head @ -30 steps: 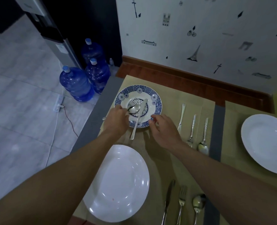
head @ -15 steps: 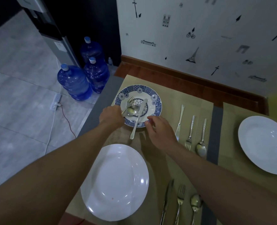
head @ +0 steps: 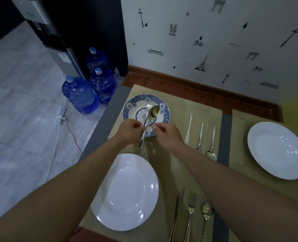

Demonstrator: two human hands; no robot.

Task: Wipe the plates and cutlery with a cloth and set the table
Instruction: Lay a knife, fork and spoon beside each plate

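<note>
A blue patterned plate [head: 132, 105] lies at the far left of the tan placemat [head: 177, 105]. Just above it my left hand [head: 129, 131] grips a bundle of cutlery by the handles: a spoon [head: 153, 110] on top, fork tines showing behind it, and a handle end sticking out below my fist. My right hand [head: 166, 135] hovers just right of the bundle with fingers curled; I see nothing in it. No cloth is in view.
A white plate [head: 125, 191] lies near me, another white plate [head: 277, 151] at the right. A knife [head: 189, 126], fork [head: 200, 137] and spoon [head: 212, 149] lie mid-mat; a second cutlery set [head: 190, 213] lies nearer. Blue water bottles [head: 80, 95] stand on the floor to the left.
My left hand gathered the cutlery off the blue plate and lifted it. My right hand left the plate's rim and rose beside the bundle.
</note>
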